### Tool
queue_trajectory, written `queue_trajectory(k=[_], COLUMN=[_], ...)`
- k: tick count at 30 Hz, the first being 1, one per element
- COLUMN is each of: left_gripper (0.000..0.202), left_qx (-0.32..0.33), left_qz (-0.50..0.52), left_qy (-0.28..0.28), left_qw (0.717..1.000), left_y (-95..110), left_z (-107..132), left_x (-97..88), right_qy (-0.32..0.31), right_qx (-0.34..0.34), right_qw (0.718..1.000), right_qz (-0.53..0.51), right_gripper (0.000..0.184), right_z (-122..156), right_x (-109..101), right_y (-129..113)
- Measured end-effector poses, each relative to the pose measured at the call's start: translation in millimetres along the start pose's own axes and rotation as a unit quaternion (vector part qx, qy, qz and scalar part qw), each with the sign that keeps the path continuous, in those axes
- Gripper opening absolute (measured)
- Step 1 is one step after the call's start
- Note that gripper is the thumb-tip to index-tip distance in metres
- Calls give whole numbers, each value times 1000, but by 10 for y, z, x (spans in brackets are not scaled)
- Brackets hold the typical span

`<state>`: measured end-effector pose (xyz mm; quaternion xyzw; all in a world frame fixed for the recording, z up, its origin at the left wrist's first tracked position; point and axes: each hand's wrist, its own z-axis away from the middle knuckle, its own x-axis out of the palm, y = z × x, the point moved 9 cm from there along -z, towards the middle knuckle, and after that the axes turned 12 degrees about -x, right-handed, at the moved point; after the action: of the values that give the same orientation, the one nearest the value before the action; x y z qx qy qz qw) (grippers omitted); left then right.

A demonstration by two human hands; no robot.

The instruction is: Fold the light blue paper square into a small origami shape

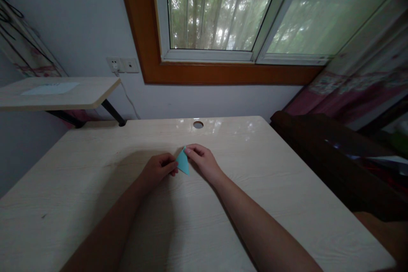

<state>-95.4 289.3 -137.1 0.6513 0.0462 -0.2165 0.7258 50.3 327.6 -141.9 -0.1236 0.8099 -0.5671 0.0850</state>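
A small piece of turquoise folded paper (182,162), roughly triangular, is held between my two hands just above the pale wood-grain desk (216,221). My left hand (162,165) pinches its left corner between thumb and fingers. At the paper's top point, the thumb and fingertips of my right hand (204,158) close on it. One corner of the paper points down toward me. The fingertips cover parts of its edges, so the folds there are hidden.
A raised shelf (57,93) on black legs stands at the desk's back left, with a sheet of paper (51,89) on it. Near the back edge is a round cable hole (198,124). Dark wooden furniture (318,153) borders the right side. A window (223,12) lies behind.
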Motion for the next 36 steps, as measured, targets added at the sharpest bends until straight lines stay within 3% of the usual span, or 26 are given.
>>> queue_trajectory(k=[4, 14, 22, 36], left_gripper=[24, 23, 23, 24], left_qx=[-1, -10, -23, -42], left_qz=[5, 29, 77, 117], left_qy=[6, 8, 21, 91], left_qw=[1000, 1000, 997, 988], left_y=[-33, -31, -148, -169], left_z=[-19, -15, -59, -59], left_x=[-7, -18, -51, -236], right_qy=[-56, -8, -118, 1], right_qx=[0, 10, -6, 17], right_qw=[997, 999, 985, 1000], right_qz=[59, 31, 129, 14], right_gripper=[27, 29, 34, 28], right_z=[25, 14, 30, -32], right_x=[95, 9, 169, -14], right_y=[-7, 22, 19, 43])
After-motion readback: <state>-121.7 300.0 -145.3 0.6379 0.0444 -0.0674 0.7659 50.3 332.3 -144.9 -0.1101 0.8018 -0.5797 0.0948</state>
